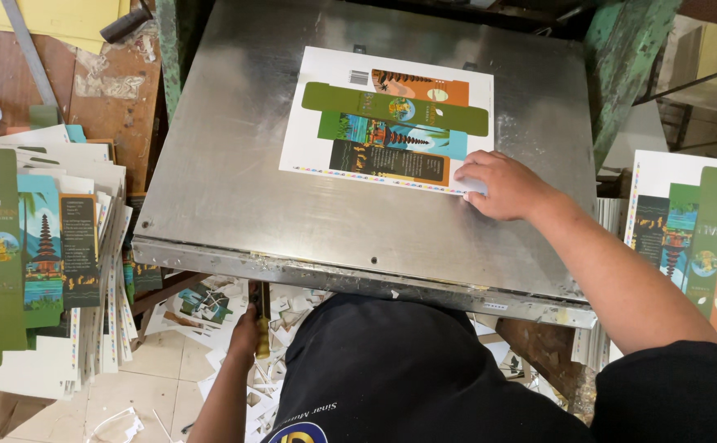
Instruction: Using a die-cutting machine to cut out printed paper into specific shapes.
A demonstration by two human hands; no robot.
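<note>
Fingers (pixel 471 175) of my right hand (pixel 502 185) lie flat and spread on the lower right corner of a printed sheet (pixel 387 119), pressing it down rather than gripping it. I see the sheet lying face up on the upper middle of a scuffed steel plate (pixel 235 180), turned slightly against the plate's edges. It is white card with a narrow strip of small coloured marks along its near edge. Its print is an unfolded carton layout: a long olive-green band with rounded ends across the middle, an orange panel above it, a blue panel with a tiered tower, and a dark panel with pale text beside an orange patch.

My left hand (pixel 246 335) is down below the plate's front edge, closed around a thin upright handle (pixel 260 316) with a yellowish part; I cannot tell what the handle belongs to.

To my left sits a loose stack of sheets (pixel 43 254) with the same print, and another stack (pixel 690 238) lies on my right. White paper trimmings (pixel 280 316) litter the floor under the plate.
</note>
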